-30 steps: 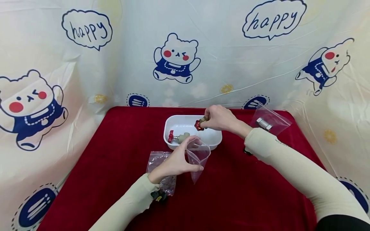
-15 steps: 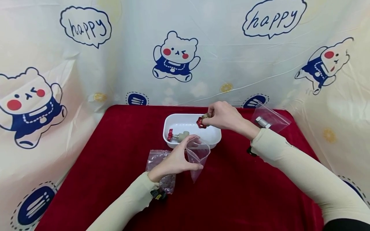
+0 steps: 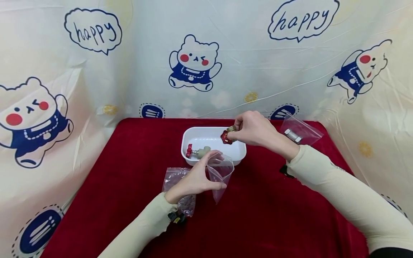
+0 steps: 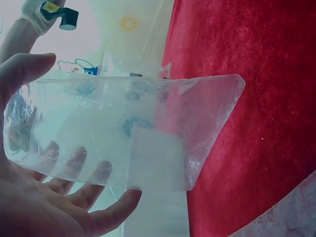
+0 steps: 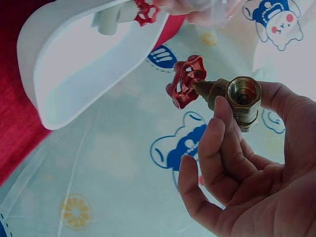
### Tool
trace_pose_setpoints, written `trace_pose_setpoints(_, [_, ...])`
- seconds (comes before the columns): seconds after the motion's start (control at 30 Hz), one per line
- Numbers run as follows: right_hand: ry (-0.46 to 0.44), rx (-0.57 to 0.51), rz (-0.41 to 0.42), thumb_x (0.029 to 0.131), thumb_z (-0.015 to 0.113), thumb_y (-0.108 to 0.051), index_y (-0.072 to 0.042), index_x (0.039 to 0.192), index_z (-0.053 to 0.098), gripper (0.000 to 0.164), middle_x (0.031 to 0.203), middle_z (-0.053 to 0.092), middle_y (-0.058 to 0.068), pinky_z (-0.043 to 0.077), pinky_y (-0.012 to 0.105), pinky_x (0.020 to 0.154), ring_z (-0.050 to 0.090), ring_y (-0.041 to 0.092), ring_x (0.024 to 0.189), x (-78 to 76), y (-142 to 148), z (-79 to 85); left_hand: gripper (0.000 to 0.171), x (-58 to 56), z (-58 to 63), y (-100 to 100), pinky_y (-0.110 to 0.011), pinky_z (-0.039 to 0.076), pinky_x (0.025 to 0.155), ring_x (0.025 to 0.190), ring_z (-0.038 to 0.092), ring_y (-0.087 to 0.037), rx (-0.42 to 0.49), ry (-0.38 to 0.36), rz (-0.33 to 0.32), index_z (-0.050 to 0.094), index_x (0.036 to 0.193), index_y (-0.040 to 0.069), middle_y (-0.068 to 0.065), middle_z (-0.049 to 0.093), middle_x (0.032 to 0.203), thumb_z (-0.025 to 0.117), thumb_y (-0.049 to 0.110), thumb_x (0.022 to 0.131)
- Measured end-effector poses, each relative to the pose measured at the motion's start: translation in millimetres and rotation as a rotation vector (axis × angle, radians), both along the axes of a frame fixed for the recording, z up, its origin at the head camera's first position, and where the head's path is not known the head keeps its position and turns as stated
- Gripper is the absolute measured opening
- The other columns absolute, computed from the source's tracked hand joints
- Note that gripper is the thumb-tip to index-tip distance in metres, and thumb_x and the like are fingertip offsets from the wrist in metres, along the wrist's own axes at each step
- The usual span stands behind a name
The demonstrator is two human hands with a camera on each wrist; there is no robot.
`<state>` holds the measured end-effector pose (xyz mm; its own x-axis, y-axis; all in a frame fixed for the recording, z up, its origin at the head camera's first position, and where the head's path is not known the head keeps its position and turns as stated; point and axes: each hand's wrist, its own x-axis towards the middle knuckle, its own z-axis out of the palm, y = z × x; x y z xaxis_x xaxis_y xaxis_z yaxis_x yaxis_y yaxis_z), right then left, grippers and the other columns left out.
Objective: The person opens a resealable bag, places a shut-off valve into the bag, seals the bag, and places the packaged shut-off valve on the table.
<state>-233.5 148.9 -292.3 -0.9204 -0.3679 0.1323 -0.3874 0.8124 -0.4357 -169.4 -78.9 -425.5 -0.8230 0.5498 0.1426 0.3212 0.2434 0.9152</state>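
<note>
My left hand (image 3: 196, 179) holds a clear plastic zip bag (image 3: 221, 175) between spread thumb and fingers, its mouth gaping upward. In the left wrist view the see-through bag (image 4: 98, 113) looks empty. Above the right part of a white tray (image 3: 240, 152), my right hand (image 3: 255, 129) pinches a brass valve with a red handwheel (image 3: 227, 137). The right wrist view shows the valve's threaded opening (image 5: 243, 92) facing the camera, thumb and fingertips on its body. A second valve, beige with a red handwheel (image 3: 189, 151), lies in the tray, partly behind my left hand.
On the red cloth (image 3: 274, 215), a zip bag with a metal fitting (image 3: 292, 135) inside lies at the right back. Another clear bag (image 3: 174, 175) lies under my left wrist, its contents unclear. A printed curtain (image 3: 242, 71) rises behind the table.
My right hand has drifted a little right and upward with the brass valve, away from the tray's middle. The left hand and its bag have hardly moved.
</note>
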Motion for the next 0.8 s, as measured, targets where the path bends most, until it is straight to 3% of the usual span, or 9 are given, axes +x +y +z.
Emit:
trace_pose_setpoints(0.37, [0.016,-0.007,0.026,0.079,0.080,-0.031,-0.017,0.068,0.067,0.022,0.062,0.060,-0.005,0.040,0.033,0.053,0.052,0.015,0.058,17.7,0.1,16.1,0.095,-1.9,-1.6,1.7,-0.053,0.040,0.112,0.138,0.050,-0.026,-0.001,0.017,0.012,0.039,0.155,0.007,-0.012,0.056,0.146,0.091,0.021,0.078])
trace_pose_setpoints(0.57, [0.016,-0.012,0.038,0.077,0.080,-0.030,-0.018,0.069,0.068,0.019,0.062,0.061,-0.005,0.042,0.034,0.054,0.053,0.016,0.058,23.9,0.3,19.4,0.093,-3.3,-2.2,2.8,-0.048,0.042,0.112,0.136,0.051,-0.022,-0.018,0.027,0.026,0.041,0.154,0.012,-0.005,0.057,0.143,0.092,0.022,0.077])
trace_pose_setpoints(0.8, [0.015,-0.014,0.052,0.078,0.081,-0.030,-0.018,0.067,0.066,0.022,0.063,0.061,-0.006,0.042,0.035,0.054,0.054,0.016,0.059,32.5,-3.3,21.8,0.094,-2.6,-2.9,5.0,-0.050,0.042,0.111,0.136,0.051,-0.024,-0.005,0.018,0.031,0.040,0.155,0.009,-0.008,0.057,0.144,0.092,0.021,0.077])
